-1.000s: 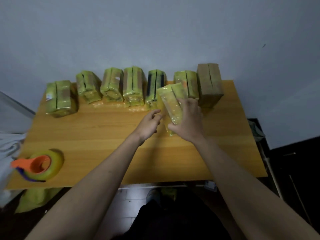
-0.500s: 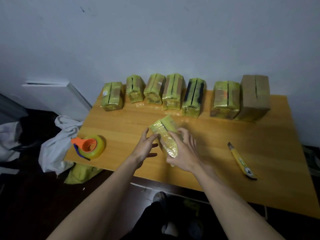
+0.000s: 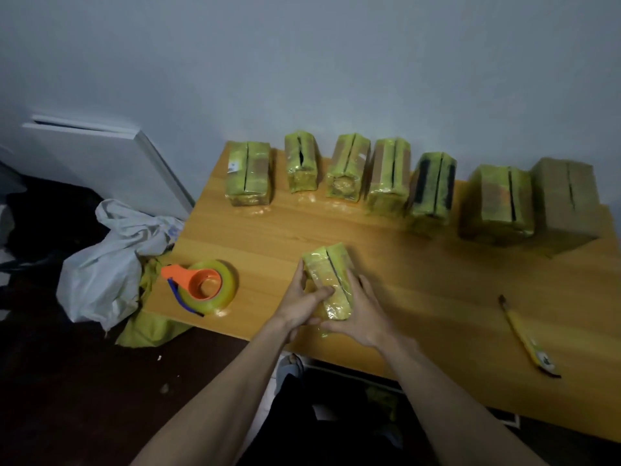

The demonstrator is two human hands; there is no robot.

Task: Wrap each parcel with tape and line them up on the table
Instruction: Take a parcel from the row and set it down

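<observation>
Hands first: your left hand (image 3: 299,306) and right hand (image 3: 361,316) both grip the tape-wrapped parcel (image 3: 331,284) near the desk's (image 3: 420,297) front edge. Seven parcels (image 3: 389,176) line the back edge; the rightmost one is plain brown. The tape dispenser (image 3: 205,287) sits at the front-left corner, and a yellow utility knife (image 3: 527,338) lies toward the front right.
</observation>
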